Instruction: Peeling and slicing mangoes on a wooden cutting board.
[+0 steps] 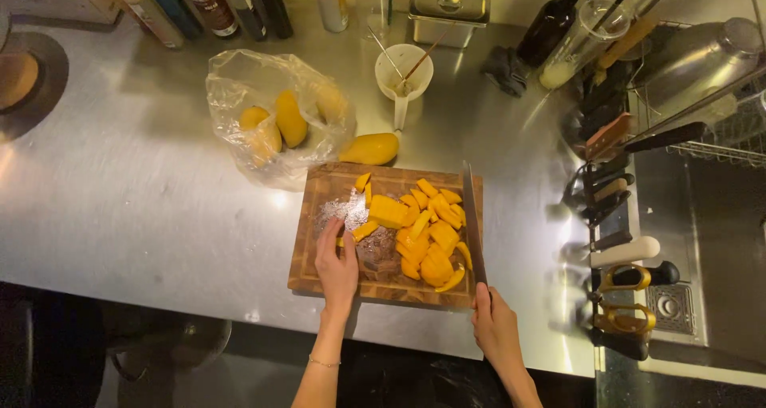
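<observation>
Steel kitchen counter (144, 208) w/ chopping board (315, 274)

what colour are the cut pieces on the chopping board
Yellow-orange, seen clearly in the head view: the cut pieces lie on the wooden chopping board.

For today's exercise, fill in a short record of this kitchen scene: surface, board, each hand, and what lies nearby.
surface: steel counter
board: wooden cutting board with mango pieces
left hand: left hand flat on the board, fingertips at a mango piece
right hand: right hand grips a long knife beside the pieces
nearby: whole mango; plastic bag of mangoes; white cup
</observation>
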